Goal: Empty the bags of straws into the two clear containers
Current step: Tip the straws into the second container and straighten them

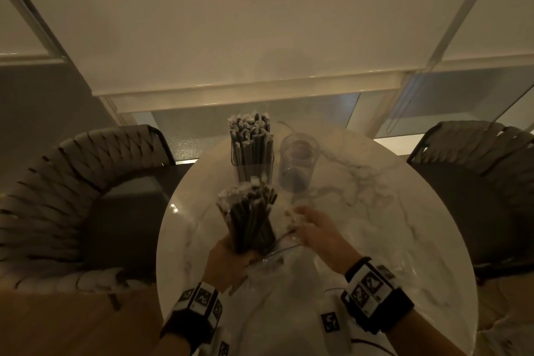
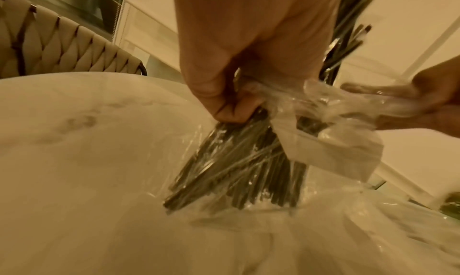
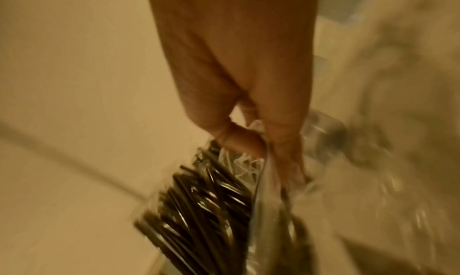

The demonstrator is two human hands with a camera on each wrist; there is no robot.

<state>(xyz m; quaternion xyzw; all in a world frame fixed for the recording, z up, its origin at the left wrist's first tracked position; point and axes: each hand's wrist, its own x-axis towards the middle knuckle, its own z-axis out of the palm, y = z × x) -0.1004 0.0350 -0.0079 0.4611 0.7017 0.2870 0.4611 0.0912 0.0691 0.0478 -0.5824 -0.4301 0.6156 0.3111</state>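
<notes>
You've got a bundle of dark straws (image 1: pixel 247 221), each in clear wrap, standing upright w/ tops fanned out; lower ends sit inside a crumpled clear plastic bag (image 2: pixel 331 147) that's open and peeled back. Behind it on the table, left clear container (image 1: pixel 252 163) is packed w/ upright dark straws. Right clear container (image 1: pixel 297 166), just beside it, is a cylinder, upright, no straws in it.

Showing on the round table (image 1: pixel 404 211) are two clear containers, one filled (image 1: pixel 252 153) and one empty (image 1: pixel 299 162), two woven chairs (image 1: pixel 72 182) (image 1: pixel 476 153) flanking, and two hands (image 1: pixel 231 260) (image 1: pixel 315 228) working.
</notes>
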